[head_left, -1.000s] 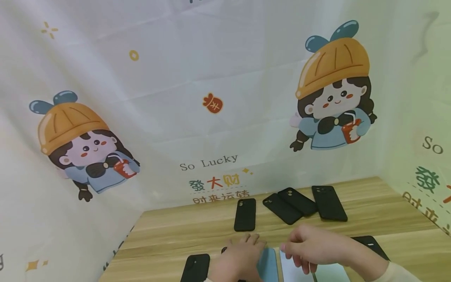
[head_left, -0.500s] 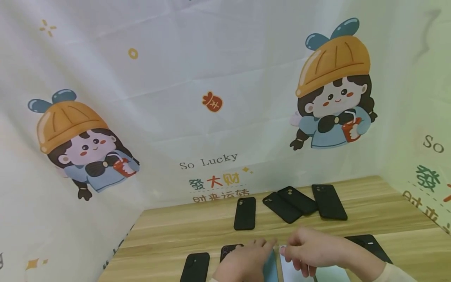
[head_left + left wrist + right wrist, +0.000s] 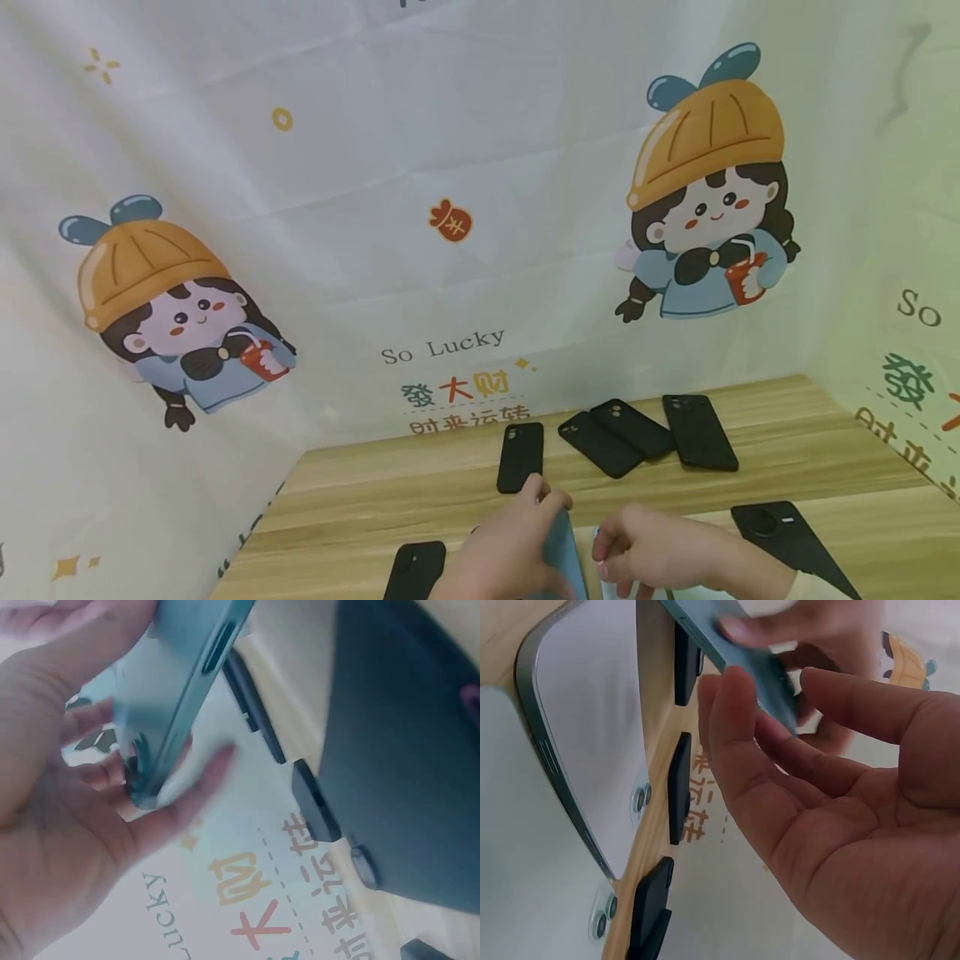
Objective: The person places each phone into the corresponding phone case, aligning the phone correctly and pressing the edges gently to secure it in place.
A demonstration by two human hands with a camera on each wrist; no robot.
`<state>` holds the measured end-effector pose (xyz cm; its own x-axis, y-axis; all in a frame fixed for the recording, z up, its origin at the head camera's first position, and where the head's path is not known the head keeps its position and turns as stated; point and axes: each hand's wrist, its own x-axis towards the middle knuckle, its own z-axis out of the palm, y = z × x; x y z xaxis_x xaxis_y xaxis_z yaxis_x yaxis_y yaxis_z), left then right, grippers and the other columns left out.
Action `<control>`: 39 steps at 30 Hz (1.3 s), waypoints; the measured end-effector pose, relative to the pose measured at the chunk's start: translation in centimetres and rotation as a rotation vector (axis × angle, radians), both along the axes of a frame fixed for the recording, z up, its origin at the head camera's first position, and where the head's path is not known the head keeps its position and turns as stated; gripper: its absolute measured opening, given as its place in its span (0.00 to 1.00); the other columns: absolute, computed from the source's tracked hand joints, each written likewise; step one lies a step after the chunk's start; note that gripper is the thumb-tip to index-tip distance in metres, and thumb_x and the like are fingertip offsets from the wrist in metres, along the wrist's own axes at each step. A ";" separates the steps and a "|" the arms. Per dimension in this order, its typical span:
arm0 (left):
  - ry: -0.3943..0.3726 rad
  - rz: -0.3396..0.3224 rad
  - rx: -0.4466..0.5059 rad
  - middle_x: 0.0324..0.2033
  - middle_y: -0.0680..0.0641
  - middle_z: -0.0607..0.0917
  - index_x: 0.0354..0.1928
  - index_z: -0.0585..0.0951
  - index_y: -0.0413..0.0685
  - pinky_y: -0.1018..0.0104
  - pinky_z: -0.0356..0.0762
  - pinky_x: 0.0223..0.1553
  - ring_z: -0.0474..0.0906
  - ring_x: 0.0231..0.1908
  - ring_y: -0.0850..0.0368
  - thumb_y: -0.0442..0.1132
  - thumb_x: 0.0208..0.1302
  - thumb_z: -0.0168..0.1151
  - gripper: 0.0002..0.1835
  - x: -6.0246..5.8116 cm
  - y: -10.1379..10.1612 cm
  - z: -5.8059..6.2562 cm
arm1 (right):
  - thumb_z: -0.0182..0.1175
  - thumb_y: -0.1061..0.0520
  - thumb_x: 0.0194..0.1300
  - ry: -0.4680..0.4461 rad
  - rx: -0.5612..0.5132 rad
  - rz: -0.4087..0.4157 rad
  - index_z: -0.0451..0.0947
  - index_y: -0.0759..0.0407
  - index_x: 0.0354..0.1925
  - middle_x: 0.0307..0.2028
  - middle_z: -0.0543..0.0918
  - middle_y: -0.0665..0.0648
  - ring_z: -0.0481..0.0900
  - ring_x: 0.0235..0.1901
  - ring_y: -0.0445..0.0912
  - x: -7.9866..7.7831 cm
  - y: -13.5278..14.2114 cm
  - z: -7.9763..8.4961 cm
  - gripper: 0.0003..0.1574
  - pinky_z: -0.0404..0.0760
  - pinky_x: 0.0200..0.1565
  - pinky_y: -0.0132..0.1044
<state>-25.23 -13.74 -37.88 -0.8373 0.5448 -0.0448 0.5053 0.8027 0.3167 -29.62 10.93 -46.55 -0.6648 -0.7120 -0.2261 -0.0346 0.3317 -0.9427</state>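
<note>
My left hand (image 3: 498,546) grips a blue phone (image 3: 566,550) by its edges, with the thumb on one side and fingers on the other. In the left wrist view the blue phone (image 3: 176,682) is tilted up, its side buttons showing. My right hand (image 3: 667,546) hovers with loosely bent fingers over a white phone, holding nothing. Seen from the right wrist, the white phone (image 3: 592,705) lies beside a pale green phone (image 3: 525,825), both with two camera lenses at one end. The right fingertips are close to the blue phone; whether they touch it I cannot tell.
Several black phone cases lie along the back of the wooden table (image 3: 360,492), among them one upright case (image 3: 521,454) and one at the right (image 3: 701,433). Another black case (image 3: 416,571) is front left, and one with a round camera ring (image 3: 795,542) front right. Printed cloth hangs behind.
My left hand has gone from lying flat over the blue phone to gripping and tilting it up. The right hand has drawn slightly down, staying over the white phone.
</note>
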 end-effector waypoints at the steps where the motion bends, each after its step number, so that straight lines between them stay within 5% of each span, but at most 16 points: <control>1: 0.000 -0.015 0.064 0.51 0.56 0.73 0.64 0.80 0.57 0.73 0.76 0.39 0.72 0.41 0.65 0.47 0.54 0.86 0.35 0.1 -0.2 0.3 | 0.64 0.57 0.74 -0.024 -0.015 0.015 0.82 0.62 0.53 0.44 0.88 0.59 0.88 0.43 0.53 -0.8 0.0 -1.1 0.14 0.90 0.41 0.46; 6: -0.091 -0.056 0.355 0.49 0.54 0.87 0.56 0.88 0.50 0.71 0.82 0.49 0.79 0.47 0.67 0.34 0.64 0.76 0.18 0.0 -1.1 1.5 | 0.69 0.53 0.72 -0.050 -0.087 0.093 0.81 0.57 0.59 0.52 0.88 0.59 0.86 0.54 0.54 -3.4 -0.2 -4.9 0.20 0.89 0.48 0.50; 10: -0.213 0.007 0.520 0.52 0.48 0.90 0.54 0.90 0.49 0.68 0.84 0.45 0.84 0.46 0.63 0.31 0.64 0.75 0.17 -0.1 -1.4 1.8 | 0.69 0.48 0.73 -0.025 -0.111 0.114 0.80 0.55 0.59 0.52 0.89 0.58 0.88 0.52 0.55 -3.8 -0.3 -5.6 0.22 0.88 0.49 0.49; 13: -0.271 0.066 0.640 0.55 0.44 0.90 0.55 0.90 0.49 0.66 0.86 0.42 0.87 0.46 0.58 0.30 0.64 0.75 0.17 0.0 -1.3 1.9 | 0.67 0.47 0.75 -0.018 -0.120 0.104 0.77 0.59 0.63 0.52 0.89 0.58 0.88 0.51 0.53 -2.0 -0.6 -3.3 0.26 0.89 0.49 0.48; 20: -0.356 0.233 0.957 0.50 0.43 0.90 0.59 0.86 0.44 0.60 0.89 0.44 0.88 0.45 0.56 0.33 0.65 0.75 0.20 -0.1 0.1 2.7 | 0.57 0.58 0.82 -0.128 -0.252 -0.084 0.64 0.75 0.73 0.53 0.89 0.63 0.89 0.53 0.54 5.4 -1.3 6.6 0.32 0.90 0.53 0.55; 25: -0.494 0.286 1.168 0.53 0.40 0.91 0.68 0.78 0.38 0.52 0.90 0.50 0.89 0.47 0.55 0.38 0.74 0.67 0.24 0.0 1.2 2.6 | 0.53 0.57 0.84 -0.086 -0.319 -0.202 0.64 0.80 0.70 0.56 0.89 0.65 0.90 0.52 0.54 6.0 -0.3 8.8 0.31 0.90 0.52 0.56; 28: -0.544 0.263 1.167 0.55 0.37 0.90 0.69 0.76 0.34 0.48 0.89 0.54 0.90 0.49 0.54 0.35 0.75 0.66 0.25 0.4 1.6 2.3 | 0.54 0.56 0.83 -0.060 -0.325 -0.267 0.65 0.80 0.69 0.57 0.88 0.66 0.91 0.52 0.55 5.6 0.3 8.9 0.31 0.89 0.53 0.58; 33: -0.543 0.254 1.087 0.52 0.35 0.91 0.63 0.81 0.35 0.45 0.91 0.46 0.91 0.44 0.54 0.33 0.74 0.66 0.19 0.8 2.3 1.7 | 0.54 0.56 0.83 -0.054 -0.320 -0.307 0.66 0.81 0.69 0.58 0.88 0.67 0.91 0.54 0.56 5.3 0.8 8.7 0.31 0.88 0.54 0.59; 39: -0.533 0.281 1.005 0.44 0.38 0.93 0.59 0.84 0.38 0.48 0.92 0.39 0.91 0.36 0.55 0.44 0.81 0.60 0.18 0.4 2.6 1.1 | 0.55 0.57 0.83 -0.038 -0.315 -0.318 0.66 0.82 0.69 0.58 0.87 0.69 0.90 0.54 0.57 5.2 1.0 8.7 0.31 0.88 0.54 0.60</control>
<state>-24.85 -11.14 -36.73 -0.9392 0.3338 -0.0804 -0.0376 0.1330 0.9904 -24.40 11.89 -37.88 -0.8573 -0.5113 -0.0597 0.0594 0.0169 -0.9981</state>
